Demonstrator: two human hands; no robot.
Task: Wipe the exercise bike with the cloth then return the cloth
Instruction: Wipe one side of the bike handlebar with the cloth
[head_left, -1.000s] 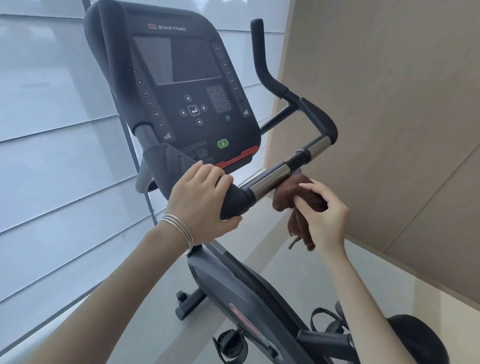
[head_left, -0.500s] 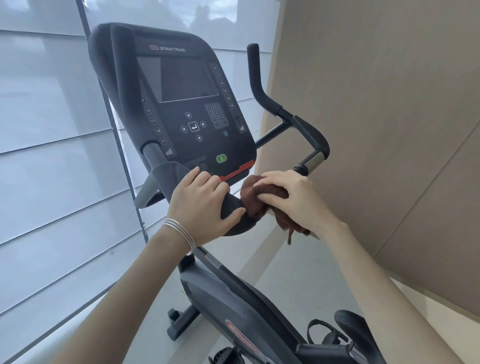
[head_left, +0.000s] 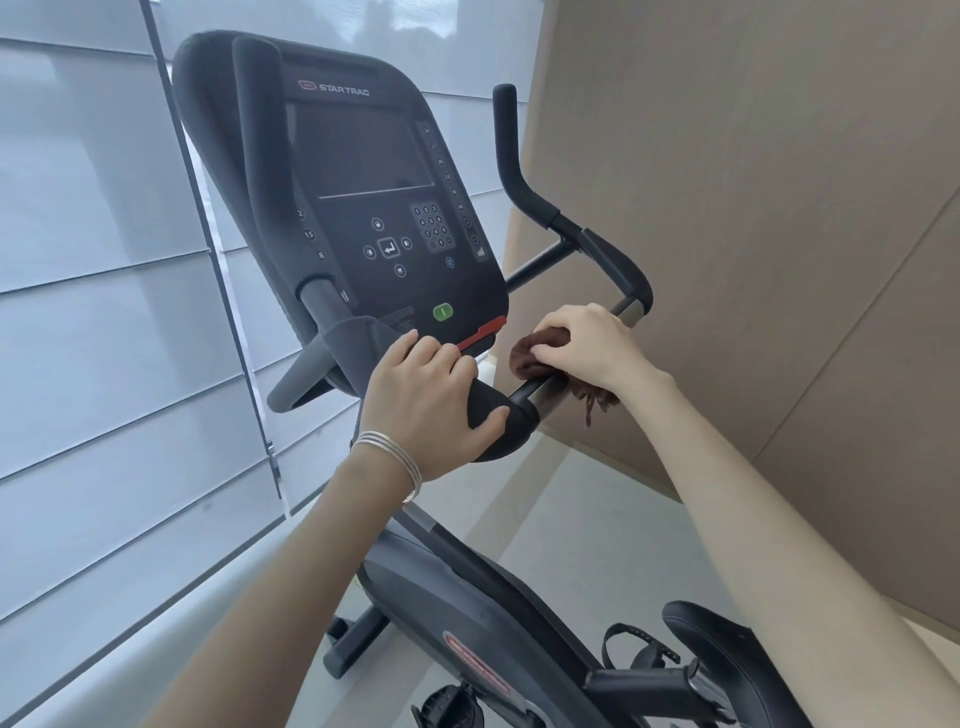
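Since half a second ago our right hand (head_left: 587, 348) has slid the cloth (head_left: 540, 353) a little right along the handlebar (head_left: 540, 389), baring a short stretch of shiny tube beside the black pad; our left hand (head_left: 431, 400) has not budged. Its grip is closed round that padded near end of the bar, steadying the exercise bike (head_left: 467, 587). The right grip is bunched narrow around the brown cloth, pressing it onto the metal tube, a loose tail hanging below (it dangles under the wrist). Just left of the cloth sits the console (head_left: 363, 171), its green button (head_left: 442, 312) close by. We judge the risks to be brushing that button on a leftward stroke, or the tail slipping free if the grip relaxes. Far grips look unwiped yet.
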